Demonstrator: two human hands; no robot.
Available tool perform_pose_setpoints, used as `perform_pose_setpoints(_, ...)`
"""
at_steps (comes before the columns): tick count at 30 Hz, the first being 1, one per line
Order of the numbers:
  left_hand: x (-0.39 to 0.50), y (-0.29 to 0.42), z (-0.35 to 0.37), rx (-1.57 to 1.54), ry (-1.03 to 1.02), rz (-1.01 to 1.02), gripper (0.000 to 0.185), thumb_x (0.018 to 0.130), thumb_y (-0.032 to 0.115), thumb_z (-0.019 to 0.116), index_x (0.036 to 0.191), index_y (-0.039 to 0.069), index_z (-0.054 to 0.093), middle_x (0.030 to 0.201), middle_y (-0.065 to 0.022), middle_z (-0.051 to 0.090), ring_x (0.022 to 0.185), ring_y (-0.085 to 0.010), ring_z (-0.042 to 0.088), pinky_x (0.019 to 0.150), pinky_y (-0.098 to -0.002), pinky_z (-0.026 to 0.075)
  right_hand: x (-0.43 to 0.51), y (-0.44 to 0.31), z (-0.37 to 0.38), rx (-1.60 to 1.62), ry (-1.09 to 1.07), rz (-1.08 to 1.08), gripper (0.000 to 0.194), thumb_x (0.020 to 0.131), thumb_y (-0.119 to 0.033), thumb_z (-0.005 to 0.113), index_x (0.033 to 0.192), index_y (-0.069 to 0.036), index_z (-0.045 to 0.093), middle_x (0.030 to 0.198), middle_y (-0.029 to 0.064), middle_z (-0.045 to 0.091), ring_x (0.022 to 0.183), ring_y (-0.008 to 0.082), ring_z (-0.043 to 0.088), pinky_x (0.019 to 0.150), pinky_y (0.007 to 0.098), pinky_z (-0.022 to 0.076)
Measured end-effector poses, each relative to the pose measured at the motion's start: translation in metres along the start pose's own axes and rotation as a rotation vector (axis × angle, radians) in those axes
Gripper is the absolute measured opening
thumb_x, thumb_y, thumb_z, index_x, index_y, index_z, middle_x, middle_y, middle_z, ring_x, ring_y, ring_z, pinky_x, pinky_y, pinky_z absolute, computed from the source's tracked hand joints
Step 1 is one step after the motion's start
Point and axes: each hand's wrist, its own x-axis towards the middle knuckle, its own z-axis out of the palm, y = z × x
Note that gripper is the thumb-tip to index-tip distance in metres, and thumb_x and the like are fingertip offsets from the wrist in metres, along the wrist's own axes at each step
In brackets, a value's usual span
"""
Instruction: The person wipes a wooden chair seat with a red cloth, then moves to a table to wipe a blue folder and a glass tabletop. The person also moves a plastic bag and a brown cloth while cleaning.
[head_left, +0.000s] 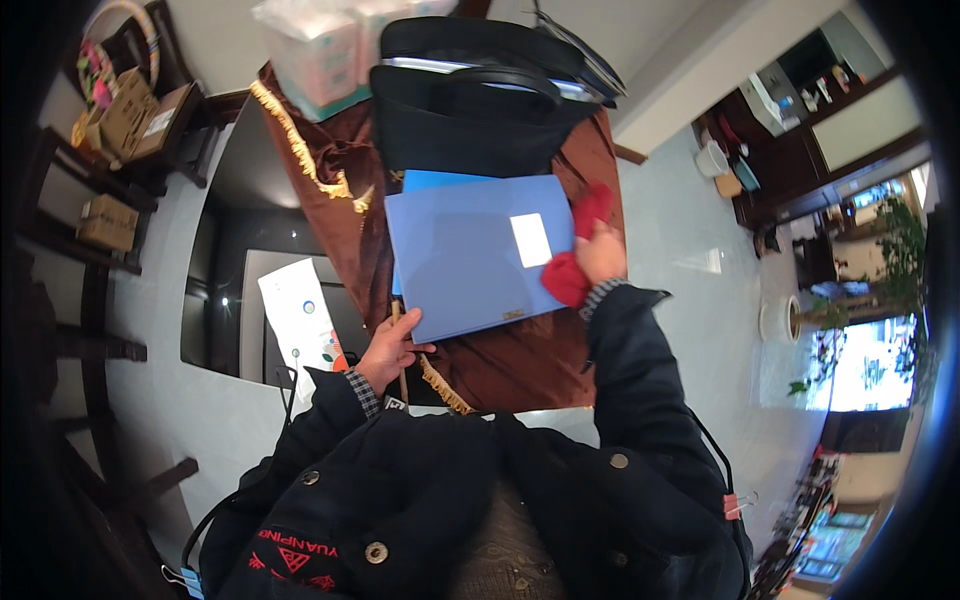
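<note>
A blue file folder with a white label lies tilted in front of me, over a brighter blue folder that shows at its top and left edges. My left hand grips the lower left corner of the upper folder, thumb on top. At the folder's right edge, my right hand is closed on a red cloth, part of which sticks out above the fingers. Just beyond the folders stands a black fabric bag with handles, its top open on papers or folders inside.
A brown velvet cloth with gold fringe covers the table. Packs in clear plastic stand at the back left. A white printed bag lies left of the table. Chairs with cardboard boxes line the left side; a potted plant is at right.
</note>
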Motion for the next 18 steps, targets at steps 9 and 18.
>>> perform_pose_setpoints(9,-0.008,0.011,-0.004,0.097,-0.13,-0.024,0.044,0.087,0.024,0.077,0.118,0.011,0.048,0.096,-0.0011,0.058,0.067,-0.0094,0.06,0.044,-0.0175,0.029,-0.032,-0.123,0.005,0.144,-0.007,-0.388,0.057,0.086,-0.042,0.064,0.136,-0.015,0.056,0.15,0.0138,0.041,0.133,0.0436,0.037,0.1,0.058,0.0425)
perform_pose_setpoints(18,-0.001,0.018,-0.006,0.151,-0.027,-0.076,0.025,0.083,0.005,0.077,0.082,0.01,0.053,0.068,0.0019,0.05,0.052,-0.0079,0.046,0.045,-0.0216,0.03,-0.072,-0.199,0.036,0.049,-0.008,-0.707,0.057,0.085,-0.043,0.063,0.137,-0.022,0.056,0.153,0.0115,0.038,0.136,0.0433,0.032,0.097,0.0662,0.0325)
